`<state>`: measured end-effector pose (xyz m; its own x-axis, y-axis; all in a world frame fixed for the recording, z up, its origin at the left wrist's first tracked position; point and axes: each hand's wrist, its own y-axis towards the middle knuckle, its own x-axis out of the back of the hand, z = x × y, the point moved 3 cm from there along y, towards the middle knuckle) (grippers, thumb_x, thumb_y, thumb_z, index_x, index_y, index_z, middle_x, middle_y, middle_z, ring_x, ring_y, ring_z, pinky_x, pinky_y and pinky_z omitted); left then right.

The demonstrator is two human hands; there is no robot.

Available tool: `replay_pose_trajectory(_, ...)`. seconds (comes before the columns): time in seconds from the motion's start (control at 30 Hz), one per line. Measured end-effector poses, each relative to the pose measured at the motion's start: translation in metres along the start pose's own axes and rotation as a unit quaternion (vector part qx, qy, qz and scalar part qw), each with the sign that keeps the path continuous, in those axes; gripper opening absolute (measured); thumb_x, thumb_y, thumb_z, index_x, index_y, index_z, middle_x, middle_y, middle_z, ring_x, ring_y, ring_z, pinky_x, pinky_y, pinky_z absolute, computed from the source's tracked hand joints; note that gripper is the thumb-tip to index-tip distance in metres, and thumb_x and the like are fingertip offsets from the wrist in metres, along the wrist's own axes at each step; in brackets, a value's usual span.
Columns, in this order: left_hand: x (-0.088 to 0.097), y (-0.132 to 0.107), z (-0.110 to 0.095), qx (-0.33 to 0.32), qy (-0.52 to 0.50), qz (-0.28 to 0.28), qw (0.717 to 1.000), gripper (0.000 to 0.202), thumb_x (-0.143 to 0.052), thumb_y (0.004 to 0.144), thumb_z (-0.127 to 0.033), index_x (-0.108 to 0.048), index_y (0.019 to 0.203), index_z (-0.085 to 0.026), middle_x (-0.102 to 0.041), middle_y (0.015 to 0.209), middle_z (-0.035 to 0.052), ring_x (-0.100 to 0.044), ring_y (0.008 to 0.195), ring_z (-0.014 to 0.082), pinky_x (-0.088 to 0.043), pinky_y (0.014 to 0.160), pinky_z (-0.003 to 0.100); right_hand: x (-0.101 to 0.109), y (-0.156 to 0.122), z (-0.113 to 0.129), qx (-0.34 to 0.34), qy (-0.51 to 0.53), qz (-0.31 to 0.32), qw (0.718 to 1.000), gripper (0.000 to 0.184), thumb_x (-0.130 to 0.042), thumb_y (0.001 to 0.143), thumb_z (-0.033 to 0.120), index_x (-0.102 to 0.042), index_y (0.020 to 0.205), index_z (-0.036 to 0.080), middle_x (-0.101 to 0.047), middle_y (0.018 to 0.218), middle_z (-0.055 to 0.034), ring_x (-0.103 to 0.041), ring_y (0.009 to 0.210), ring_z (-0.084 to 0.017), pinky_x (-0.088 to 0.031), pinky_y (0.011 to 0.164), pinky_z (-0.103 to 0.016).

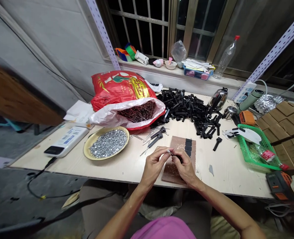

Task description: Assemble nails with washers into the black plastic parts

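My left hand (154, 163) is closed in a pinch on a small silver metal piece (169, 151), too small to name surely. My right hand (186, 167) wraps round a black plastic part (178, 158), mostly hidden by the fingers. The two hands meet over a brown wooden board (192, 146). Several flat black pieces (188, 144) lie in a column on that board. Left of it, several black parts with thin metal rods (156, 139) rest on the table. A yellow bowl (85, 151) of small silver metal pieces (108, 143) stands further left.
A red bag (109, 89) of thin reddish-brown metal rods (139, 113) lies open behind the bowl. Black T-headed parts (184, 106) form a heap at the back. A white power bank (67, 141) lies left; a green basket (246, 156) and cardboard boxes (286, 132) are right.
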<state>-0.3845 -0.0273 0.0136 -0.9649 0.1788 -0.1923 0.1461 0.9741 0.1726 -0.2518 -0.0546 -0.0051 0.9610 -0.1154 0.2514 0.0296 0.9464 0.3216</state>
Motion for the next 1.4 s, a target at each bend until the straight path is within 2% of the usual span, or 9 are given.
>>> replay_pose_trajectory(0.37, -0.007, 0.000, 0.003, -0.009, 0.008, 0.023, 1.000, 0.013, -0.072, 0.071, -0.030, -0.076, 0.081, -0.023, -0.071, 0.081, 0.0049, -0.062, 0.085, 0.0194, -0.048, 0.081, 0.031, 0.008, -0.005, -0.009, 0.001, -0.018, -0.025, 1.000, 0.014, -0.050, 0.089, 0.035, -0.060, 0.090, 0.026, -0.063, 0.088, -0.0037, -0.058, 0.087, -0.019, -0.047, 0.082, -0.036)
replay_pose_trajectory(0.6, -0.011, 0.001, 0.017, 0.084, -0.042, -0.063, 0.994, 0.029, -0.070, 0.072, -0.046, -0.073, 0.077, -0.017, -0.070, 0.075, 0.0035, -0.063, 0.077, 0.0175, -0.048, 0.079, 0.029, 0.011, -0.009, 0.001, -0.028, -0.114, 0.012, 0.993, 0.023, -0.043, 0.092, 0.033, -0.063, 0.102, 0.027, -0.064, 0.098, -0.0060, -0.060, 0.094, -0.020, -0.048, 0.086, -0.036)
replay_pose_trajectory(0.83, -0.005, 0.009, 0.016, -0.002, 0.100, -0.033, 0.994, 0.022, -0.066, 0.077, -0.039, -0.063, 0.064, -0.021, -0.054, 0.055, -0.0034, -0.050, 0.052, 0.0112, -0.041, 0.057, 0.023, 0.029, -0.010, 0.006, -0.061, -0.256, 0.058, 0.963, 0.025, -0.043, 0.092, 0.039, -0.064, 0.090, 0.026, -0.061, 0.085, -0.0046, -0.056, 0.074, -0.017, -0.043, 0.065, -0.027)
replay_pose_trajectory(0.93, -0.007, 0.013, 0.016, -0.023, 0.106, 0.036, 0.993, 0.019, -0.072, 0.071, -0.035, -0.063, 0.060, -0.023, -0.055, 0.056, -0.0024, -0.049, 0.053, 0.0115, -0.040, 0.058, 0.024, 0.034, -0.010, 0.010, -0.091, -0.210, 0.071, 0.971, 0.023, -0.044, 0.091, 0.041, -0.060, 0.085, 0.025, -0.059, 0.080, -0.0015, -0.053, 0.071, -0.015, -0.039, 0.061, -0.025)
replay_pose_trajectory(1.03, -0.013, 0.013, 0.021, 0.041, 0.035, 0.075, 0.996, 0.018, -0.073, 0.070, -0.037, -0.070, 0.078, -0.021, -0.061, 0.061, -0.0016, -0.051, 0.051, 0.0105, -0.041, 0.054, 0.024, 0.033, -0.009, 0.010, -0.179, -0.048, 0.108, 0.977, 0.027, -0.047, 0.089, 0.048, -0.055, 0.081, 0.023, -0.053, 0.067, 0.0033, -0.046, 0.056, -0.010, -0.035, 0.052, -0.022)
replay_pose_trajectory(1.1, -0.019, 0.012, 0.024, 0.098, -0.040, 0.091, 0.990, 0.031, -0.072, 0.071, -0.043, -0.070, 0.088, -0.017, -0.063, 0.064, -0.0004, -0.052, 0.050, 0.0099, -0.044, 0.053, 0.024, 0.030, -0.010, 0.009, -0.270, 0.099, 0.144, 0.947, 0.032, -0.050, 0.085, 0.054, -0.052, 0.082, 0.022, -0.048, 0.060, 0.0068, -0.034, 0.043, -0.006, -0.027, 0.042, -0.019)
replay_pose_trajectory(1.2, -0.025, 0.011, 0.027, 0.157, -0.141, 0.112, 0.971, 0.042, -0.071, 0.069, -0.050, -0.070, 0.091, -0.014, -0.066, 0.071, 0.0032, -0.055, 0.054, 0.0106, -0.047, 0.052, 0.025, 0.025, -0.013, 0.011, -0.373, 0.257, 0.168, 0.876, 0.034, -0.057, 0.081, 0.054, -0.051, 0.090, 0.022, -0.047, 0.059, 0.0095, -0.024, 0.036, -0.002, -0.018, 0.036, -0.017)
replay_pose_trajectory(1.3, -0.027, 0.011, 0.025, 0.184, -0.186, 0.112, 0.959, 0.043, -0.073, 0.068, -0.049, -0.069, 0.092, -0.014, -0.067, 0.071, 0.0040, -0.055, 0.052, 0.0099, -0.047, 0.049, 0.024, 0.023, -0.016, 0.016, -0.424, 0.326, 0.184, 0.825, 0.029, -0.058, 0.083, 0.049, -0.048, 0.094, 0.024, -0.046, 0.057, 0.0109, -0.023, 0.033, -0.001, -0.017, 0.035, -0.015)
replay_pose_trajectory(1.4, -0.026, 0.011, 0.020, 0.166, -0.156, 0.093, 0.969, 0.040, -0.073, 0.068, -0.047, -0.069, 0.092, -0.015, -0.069, 0.071, 0.0045, -0.055, 0.050, 0.0096, -0.049, 0.051, 0.025, 0.023, -0.019, 0.017, -0.460, 0.356, 0.185, 0.792, 0.025, -0.057, 0.084, 0.045, -0.044, 0.088, 0.024, -0.045, 0.054, 0.0120, -0.020, 0.031, -0.001, -0.017, 0.034, -0.014)
